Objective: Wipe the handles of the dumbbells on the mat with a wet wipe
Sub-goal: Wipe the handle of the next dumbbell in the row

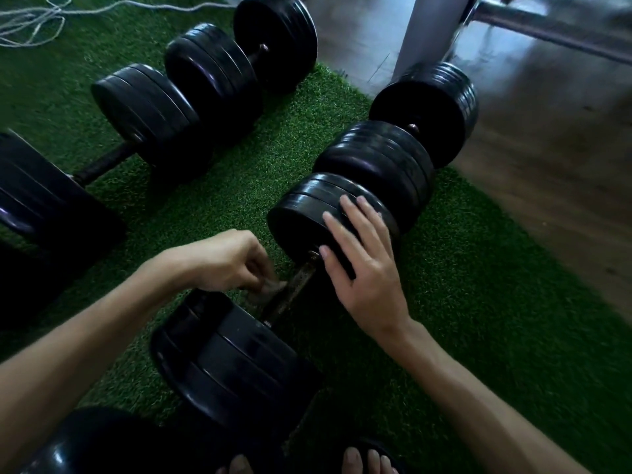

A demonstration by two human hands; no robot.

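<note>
Pinching a crumpled wet wipe (273,287) between curled fingers, the left hand (227,260) presses it against the handle (292,290) of the nearest dumbbell (273,302), which lies on the green mat (461,285) between its two black weight stacks. The right hand (362,265) lies flat, fingers straight, on the far weight stack (307,213), probably to keep the bar from rolling under the rubbing. The wipe sits at the handle's near-left side, so most of the bar looks unwiped. Other dumbbells (191,107) wait further back on the mat, a loose cord (41,18) beyond them
</note>
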